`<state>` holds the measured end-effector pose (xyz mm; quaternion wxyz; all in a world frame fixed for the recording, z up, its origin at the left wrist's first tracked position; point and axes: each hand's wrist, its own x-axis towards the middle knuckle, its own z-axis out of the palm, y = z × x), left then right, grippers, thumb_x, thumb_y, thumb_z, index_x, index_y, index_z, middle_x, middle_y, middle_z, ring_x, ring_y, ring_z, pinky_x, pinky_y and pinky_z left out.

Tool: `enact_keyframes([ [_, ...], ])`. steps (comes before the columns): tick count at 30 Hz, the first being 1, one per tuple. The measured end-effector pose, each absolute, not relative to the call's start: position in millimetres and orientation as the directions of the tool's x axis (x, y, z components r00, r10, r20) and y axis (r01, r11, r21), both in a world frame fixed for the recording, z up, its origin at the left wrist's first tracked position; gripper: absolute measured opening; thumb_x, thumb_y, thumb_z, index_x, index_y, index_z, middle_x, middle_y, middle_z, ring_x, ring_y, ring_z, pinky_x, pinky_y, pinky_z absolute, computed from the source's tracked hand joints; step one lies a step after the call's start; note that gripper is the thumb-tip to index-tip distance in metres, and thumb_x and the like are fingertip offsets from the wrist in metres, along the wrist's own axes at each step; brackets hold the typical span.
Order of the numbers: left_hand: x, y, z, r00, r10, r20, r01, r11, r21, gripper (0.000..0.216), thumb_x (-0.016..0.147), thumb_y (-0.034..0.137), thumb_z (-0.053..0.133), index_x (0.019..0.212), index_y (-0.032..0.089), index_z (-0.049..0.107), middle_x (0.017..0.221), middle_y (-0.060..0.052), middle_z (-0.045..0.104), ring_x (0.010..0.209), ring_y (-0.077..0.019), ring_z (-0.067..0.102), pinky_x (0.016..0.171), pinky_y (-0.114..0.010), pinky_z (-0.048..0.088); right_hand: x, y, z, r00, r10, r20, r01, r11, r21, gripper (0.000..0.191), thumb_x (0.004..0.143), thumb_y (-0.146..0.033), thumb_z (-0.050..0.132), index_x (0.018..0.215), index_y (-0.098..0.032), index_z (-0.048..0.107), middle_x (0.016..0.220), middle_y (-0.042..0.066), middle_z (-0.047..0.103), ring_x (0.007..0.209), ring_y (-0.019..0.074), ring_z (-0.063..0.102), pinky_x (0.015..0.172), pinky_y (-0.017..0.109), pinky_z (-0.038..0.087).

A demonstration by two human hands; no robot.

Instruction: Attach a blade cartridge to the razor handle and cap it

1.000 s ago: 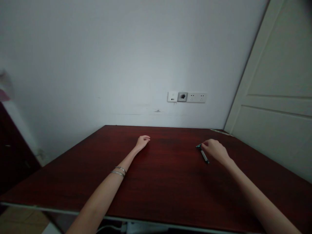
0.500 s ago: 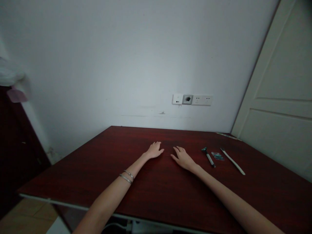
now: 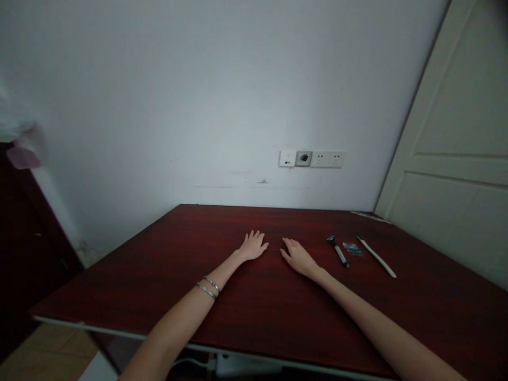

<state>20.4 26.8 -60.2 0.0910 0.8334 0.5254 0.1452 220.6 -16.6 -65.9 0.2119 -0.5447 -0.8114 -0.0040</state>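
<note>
My left hand [image 3: 252, 246] lies palm down on the dark red wooden table [image 3: 159, 264], fingers spread, holding nothing. Just to its right, my right hand [image 3: 297, 256] rests on the same surface, fingers stretched out and nothing in them. A razor [image 3: 340, 254] with a grey handle and dark head lies to the right of my right hand. Beside the razor is a small clear packet [image 3: 353, 249] with dark green pieces in it. Farther right lies a slim white stick-like thing [image 3: 377, 256] with a dark tip; its kind is unclear.
White wall [image 3: 198, 106] stands behind the table, with a row of sockets [image 3: 311, 159]. A pale panelled door [image 3: 448, 190] is at the right. A thin strip [image 3: 371, 217] lies at the table's far right corner. Below the front edge a cable [image 3: 190, 362] shows.
Fingers of my left hand have spread a little more. Otherwise the hands and objects stay in place; the view has shifted slightly.
</note>
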Motion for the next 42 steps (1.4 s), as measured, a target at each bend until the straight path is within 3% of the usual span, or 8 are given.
enact_keyframes([
  [22, 23, 25, -58, 0.405, 0.894, 0.193, 0.852, -0.445, 0.275, 0.052, 0.086, 0.046, 0.035, 0.126, 0.014, 0.045, 0.141, -0.017, 0.033, 0.132, -0.0349, 0.022, 0.104, -0.052, 0.018, 221, -24, -56, -0.369, 0.875, 0.313, 0.890, 0.430, -0.153, 0.046, 0.088, -0.030, 0.035, 0.123, -0.004, 0.052, 0.130, 0.020, 0.047, 0.124, 0.0283, 0.040, 0.103, 0.040, 0.028],
  [30, 23, 24, -56, 0.401, 0.895, 0.197, 0.843, -0.444, 0.303, 0.050, 0.086, 0.043, 0.036, 0.124, 0.014, 0.046, 0.140, -0.018, 0.033, 0.132, -0.0357, 0.022, 0.103, -0.053, 0.018, 222, -28, -49, -0.357, 0.885, 0.299, 0.878, 0.427, -0.216, 0.044, 0.086, -0.030, 0.039, 0.121, -0.007, 0.053, 0.128, 0.018, 0.050, 0.121, 0.0263, 0.042, 0.100, 0.037, 0.032],
  [35, 22, 26, -57, 0.420, 0.888, 0.188, 0.846, -0.458, 0.273, 0.053, 0.086, 0.045, 0.034, 0.127, 0.013, 0.045, 0.141, -0.019, 0.032, 0.132, -0.0368, 0.022, 0.103, -0.053, 0.018, 246, -33, -9, -0.125, 0.952, 0.279, 0.931, 0.209, -0.298, 0.032, 0.083, -0.032, 0.043, 0.104, -0.019, 0.063, 0.104, 0.010, 0.065, 0.098, 0.0228, 0.060, 0.084, 0.031, 0.043],
  [39, 20, 26, -57, 0.420, 0.889, 0.179, 0.841, -0.456, 0.291, 0.054, 0.086, 0.047, 0.034, 0.127, 0.014, 0.045, 0.141, -0.018, 0.032, 0.132, -0.0364, 0.021, 0.103, -0.052, 0.019, 294, -37, 19, 0.148, 0.961, 0.234, 0.970, -0.096, -0.222, 0.031, 0.080, -0.040, 0.046, 0.091, -0.019, 0.066, 0.094, 0.012, 0.067, 0.089, 0.0270, 0.063, 0.073, 0.034, 0.045],
  [42, 20, 27, -57, 0.419, 0.888, 0.190, 0.833, -0.459, 0.309, 0.053, 0.085, 0.046, 0.036, 0.125, 0.013, 0.046, 0.140, -0.019, 0.033, 0.132, -0.0371, 0.022, 0.103, -0.053, 0.018, 333, -40, 19, 0.204, 0.963, 0.174, 0.970, -0.175, -0.169, 0.037, 0.079, -0.045, 0.046, 0.090, -0.016, 0.066, 0.095, 0.015, 0.066, 0.088, 0.0286, 0.063, 0.071, 0.034, 0.045],
])
